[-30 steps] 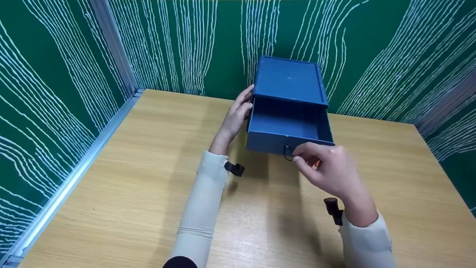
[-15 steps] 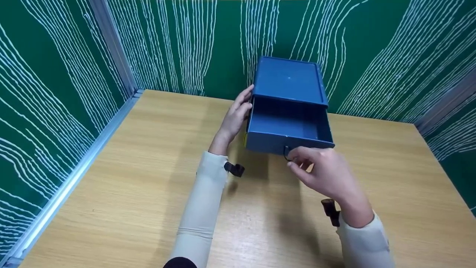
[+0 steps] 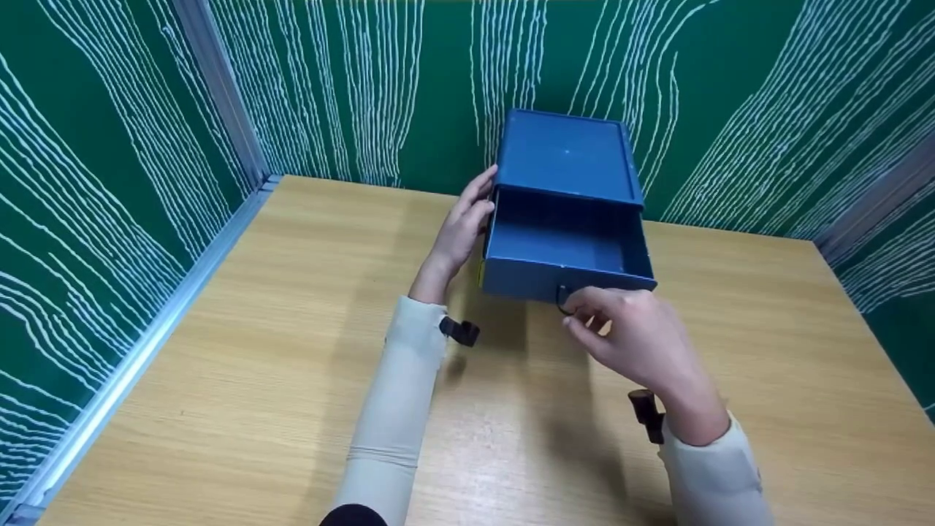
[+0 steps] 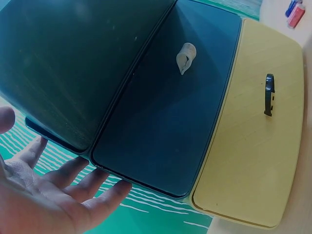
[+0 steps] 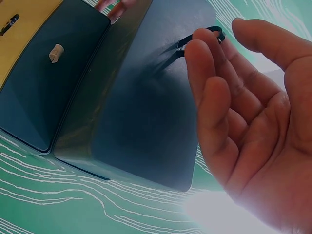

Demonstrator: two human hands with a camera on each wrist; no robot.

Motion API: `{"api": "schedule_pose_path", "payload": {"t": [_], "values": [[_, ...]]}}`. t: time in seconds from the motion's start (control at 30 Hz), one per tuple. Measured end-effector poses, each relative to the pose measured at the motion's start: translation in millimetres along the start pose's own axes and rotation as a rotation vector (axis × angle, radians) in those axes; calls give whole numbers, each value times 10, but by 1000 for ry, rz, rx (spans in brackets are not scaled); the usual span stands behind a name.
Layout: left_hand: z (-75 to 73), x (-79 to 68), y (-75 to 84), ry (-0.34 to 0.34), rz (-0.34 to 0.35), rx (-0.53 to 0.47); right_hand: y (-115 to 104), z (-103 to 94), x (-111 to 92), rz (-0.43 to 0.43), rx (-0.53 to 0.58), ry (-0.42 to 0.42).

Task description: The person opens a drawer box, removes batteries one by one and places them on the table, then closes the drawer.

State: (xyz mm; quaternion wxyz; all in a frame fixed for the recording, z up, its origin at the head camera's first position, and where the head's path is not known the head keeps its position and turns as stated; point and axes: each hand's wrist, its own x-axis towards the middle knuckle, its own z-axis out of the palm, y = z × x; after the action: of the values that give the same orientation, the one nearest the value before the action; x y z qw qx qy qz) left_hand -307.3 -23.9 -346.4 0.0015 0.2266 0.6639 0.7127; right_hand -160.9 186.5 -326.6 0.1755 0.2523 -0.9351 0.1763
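Observation:
A small drawer cabinet (image 3: 568, 155) stands at the back of the table. Its blue top drawer (image 3: 564, 281) is pulled out, and the inside that shows is bare. Below it, in the left wrist view, are a dark blue drawer (image 4: 161, 117) with a whitish curled handle (image 4: 186, 57) and a yellow drawer (image 4: 248, 146) with a black handle (image 4: 269, 95). My left hand (image 3: 456, 235) rests its extended fingers against the cabinet's left side. The curled fingers of my right hand (image 3: 643, 336) hook the top drawer's black loop handle (image 5: 187, 44); the thumb stands apart from it.
The wooden table (image 3: 256, 351) runs in front and to both sides. Green walls (image 3: 438, 95) with wavy white lines enclose it behind and at the sides. Blue and red items (image 4: 296, 14), too small to identify, appear at the left wrist view's upper right corner.
My right hand has shifted slightly left, its fingers closing in on the top drawer's handle. The left hand, the cabinet and the pulled-out drawer stay as they were.

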Motion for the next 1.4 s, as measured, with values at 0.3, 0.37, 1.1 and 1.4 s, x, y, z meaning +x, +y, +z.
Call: {"api": "schedule_pose_path", "payload": {"t": [0.3,0.37,1.1,1.4], "values": [[-5,-6,7,6,-16,11,-10,40,30,0,-29,25],[-5,-4,7,8,-21,13,-12,42,35,-12,-24,38],[1,-11,9,9,-11,-7,-42,116,46,-27,-30,102],[-3,-5,14,13,-7,23,-56,147,71,0,-36,95]]}}
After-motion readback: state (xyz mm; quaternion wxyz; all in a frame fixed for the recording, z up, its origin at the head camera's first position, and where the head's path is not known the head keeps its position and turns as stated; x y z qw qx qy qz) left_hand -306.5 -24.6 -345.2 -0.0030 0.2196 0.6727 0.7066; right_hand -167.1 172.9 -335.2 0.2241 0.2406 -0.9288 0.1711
